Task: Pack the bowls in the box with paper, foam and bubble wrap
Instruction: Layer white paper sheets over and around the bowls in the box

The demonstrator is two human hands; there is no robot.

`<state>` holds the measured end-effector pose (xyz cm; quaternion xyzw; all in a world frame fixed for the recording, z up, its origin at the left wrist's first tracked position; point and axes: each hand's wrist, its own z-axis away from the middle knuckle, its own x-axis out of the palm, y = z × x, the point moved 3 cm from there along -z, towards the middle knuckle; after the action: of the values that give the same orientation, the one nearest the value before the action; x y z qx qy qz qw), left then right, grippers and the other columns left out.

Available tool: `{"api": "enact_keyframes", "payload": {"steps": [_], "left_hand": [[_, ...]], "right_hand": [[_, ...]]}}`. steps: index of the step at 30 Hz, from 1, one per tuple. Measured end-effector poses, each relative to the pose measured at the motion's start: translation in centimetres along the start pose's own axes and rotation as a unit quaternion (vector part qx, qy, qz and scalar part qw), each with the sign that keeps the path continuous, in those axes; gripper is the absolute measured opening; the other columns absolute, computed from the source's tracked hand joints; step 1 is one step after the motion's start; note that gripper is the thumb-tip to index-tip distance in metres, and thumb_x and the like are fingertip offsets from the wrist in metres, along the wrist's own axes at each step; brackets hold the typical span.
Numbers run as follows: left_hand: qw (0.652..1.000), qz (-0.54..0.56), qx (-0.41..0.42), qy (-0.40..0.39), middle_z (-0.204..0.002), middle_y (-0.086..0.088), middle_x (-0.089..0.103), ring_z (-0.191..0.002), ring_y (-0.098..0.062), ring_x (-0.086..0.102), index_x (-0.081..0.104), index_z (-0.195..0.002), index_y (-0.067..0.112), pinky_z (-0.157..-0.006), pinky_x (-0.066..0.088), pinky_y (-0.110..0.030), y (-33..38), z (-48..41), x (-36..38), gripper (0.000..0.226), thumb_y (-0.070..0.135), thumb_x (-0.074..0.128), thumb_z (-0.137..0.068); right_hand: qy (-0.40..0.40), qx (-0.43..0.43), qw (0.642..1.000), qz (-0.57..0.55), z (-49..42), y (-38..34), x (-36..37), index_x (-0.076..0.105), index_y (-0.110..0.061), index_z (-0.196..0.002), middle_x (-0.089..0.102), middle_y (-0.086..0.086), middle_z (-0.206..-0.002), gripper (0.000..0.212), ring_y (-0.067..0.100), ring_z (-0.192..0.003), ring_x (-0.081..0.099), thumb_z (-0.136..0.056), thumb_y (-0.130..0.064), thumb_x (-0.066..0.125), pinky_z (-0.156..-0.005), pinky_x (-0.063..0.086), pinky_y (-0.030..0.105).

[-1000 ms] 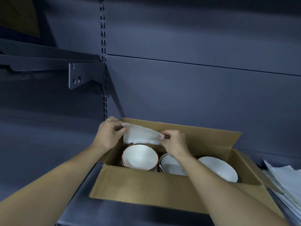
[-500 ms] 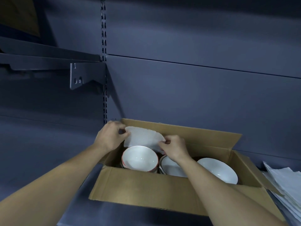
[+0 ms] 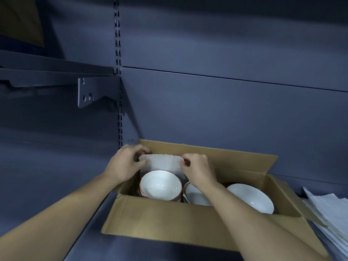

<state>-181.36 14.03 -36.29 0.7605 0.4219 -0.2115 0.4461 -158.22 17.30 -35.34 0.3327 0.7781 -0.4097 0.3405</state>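
- The white sheet (image 3: 162, 165) is thin and soft-looking, with a faintly bumpy texture and a wavy top edge. Honestly can't tell if it's foam or paper.
- It's held upright at the far-left end of the box, just behind the red-rimmed bowl, and its lower edge drops out of sight behind that bowl's rim.
- The left hand (image 3: 125, 165) has its fingers curled round the sheet's left edge, pinching it against the thumb.
- The right hand (image 3: 198, 171) pinches the top right corner the same way, fingers bent.
- The red-rimmed bowl (image 3: 160, 186) is round, glossy white inside and looks like glazed ceramic, with a thin red line round the lip. It sits in the left end of the box.
- The dark-rimmed bowl (image 3: 194, 194) is just to its right, white too and half hidden under the right forearm.
- The wide bowl (image 3: 251, 199) sits further right. It's shallower, plain white and smooth.
- The box (image 3: 169, 220) is plain brown corrugated cardboard with the flaps open and the far flap standing up against the back wall.
- It sits on a dark blue-grey metal shelf (image 3: 90, 213) with a matte finish.
- A stack of papers (image 3: 328, 213), white and slightly crinkled, lies fanned out just right of the box.
- Up on the left, a flat metal bracket (image 3: 90, 95) hooks into a slotted upright (image 3: 117, 53).
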Motion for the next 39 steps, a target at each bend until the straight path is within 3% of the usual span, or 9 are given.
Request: {"api": "enact_keyframes", "payload": {"steps": [5,11,13,16,19,23,26,31,39], "left_hand": [[1.000,-0.023,0.009,0.004,-0.087,0.023,0.064,-0.096,-0.012,0.054,0.068,-0.085,0.038,-0.082,0.051,-0.039,-0.4,-0.1,0.3,0.017,0.023,0.062,-0.092],[0.999,-0.046,-0.004,-0.005,-0.097,0.017,0.064,-0.102,-0.010,0.052,0.068,-0.100,0.032,-0.082,0.049,-0.033,-0.2,-0.2,0.9,0.012,0.026,0.063,-0.091],[0.998,-0.051,0.019,-0.021,-0.099,0.018,0.063,-0.103,-0.008,0.050,0.068,-0.100,0.033,-0.082,0.049,-0.033,0.1,0.1,0.6,0.013,0.026,0.063,-0.090],[0.992,-0.096,0.047,-0.061,-0.096,0.021,0.061,-0.102,-0.008,0.050,0.067,-0.090,0.035,-0.081,0.049,-0.032,0.5,0.4,0.0,0.007,0.029,0.063,-0.091],[0.971,-0.151,0.047,-0.180,-0.101,0.027,0.058,-0.107,-0.005,0.050,0.065,-0.092,0.043,-0.090,0.045,-0.030,1.2,0.7,-0.2,0.006,0.041,0.062,-0.088],[0.944,-0.179,0.019,-0.275,-0.106,0.021,0.066,-0.102,-0.006,0.056,0.066,-0.087,0.044,-0.101,0.040,-0.034,2.1,1.2,0.2,0.049,0.072,0.028,-0.077],[0.942,-0.221,0.043,-0.247,-0.097,0.019,0.067,-0.093,-0.011,0.059,0.061,-0.079,0.048,-0.099,0.044,-0.035,2.7,0.9,0.4,0.032,0.060,0.032,-0.084],[0.924,-0.238,0.035,-0.297,-0.144,0.013,0.047,-0.127,-0.014,0.049,0.057,-0.132,0.035,-0.099,0.045,-0.031,3.7,1.2,2.4,0.040,0.027,0.058,-0.093],[0.931,-0.242,0.025,-0.274,-0.135,0.006,0.059,-0.121,-0.016,0.055,0.053,-0.136,0.036,-0.086,0.045,-0.023,3.2,1.5,2.9,0.041,0.029,0.050,-0.096]], "right_hand": [[-0.041,0.040,0.998,-0.009,-0.3,1.0,2.1,0.049,-0.020,-0.062,0.051,-0.002,-0.064,0.035,0.016,-0.059,0.047,-0.097,-0.020,0.054,-0.049,0.035,0.027],[-0.063,0.053,0.997,-0.008,-0.6,1.4,1.7,0.053,-0.020,-0.069,0.056,-0.003,-0.070,0.024,0.017,-0.063,0.051,-0.092,-0.020,0.058,-0.051,0.039,0.027],[-0.076,0.033,0.997,-0.006,-0.2,1.4,1.4,0.064,-0.026,-0.084,0.064,-0.006,-0.082,0.007,0.018,-0.074,0.059,-0.089,-0.028,0.060,-0.059,0.049,0.029],[-0.087,-0.026,0.995,-0.031,0.4,1.6,1.0,0.069,-0.030,-0.115,0.065,-0.007,-0.106,0.025,0.014,-0.098,0.059,-0.091,-0.032,0.062,-0.083,0.053,0.033],[-0.133,-0.084,0.987,-0.036,1.2,1.3,0.8,0.071,-0.028,-0.111,0.062,-0.009,-0.109,0.023,0.010,-0.105,0.053,-0.091,-0.036,0.062,-0.090,0.046,0.031],[-0.176,-0.057,0.982,-0.042,1.5,1.0,1.5,0.065,-0.014,-0.076,0.063,-0.001,-0.078,0.042,0.017,-0.077,0.057,-0.097,-0.046,0.045,-0.076,0.049,0.039],[-0.187,-0.051,0.981,-0.021,1.1,0.5,2.1,0.061,-0.006,-0.073,0.057,0.011,-0.068,0.040,0.019,-0.060,0.048,-0.097,-0.035,0.046,-0.063,0.044,0.040],[-0.207,-0.117,0.965,0.107,0.4,-0.6,3.2,0.066,-0.025,-0.123,0.060,-0.001,-0.127,0.032,0.022,-0.118,0.051,-0.094,-0.021,0.052,-0.095,0.046,0.039],[-0.238,-0.111,0.961,0.091,0.7,-0.1,4.4,0.052,-0.026,-0.141,0.043,-0.004,-0.152,0.043,0.021,-0.137,0.041,-0.098,-0.022,0.045,-0.109,0.036,0.034]]}}
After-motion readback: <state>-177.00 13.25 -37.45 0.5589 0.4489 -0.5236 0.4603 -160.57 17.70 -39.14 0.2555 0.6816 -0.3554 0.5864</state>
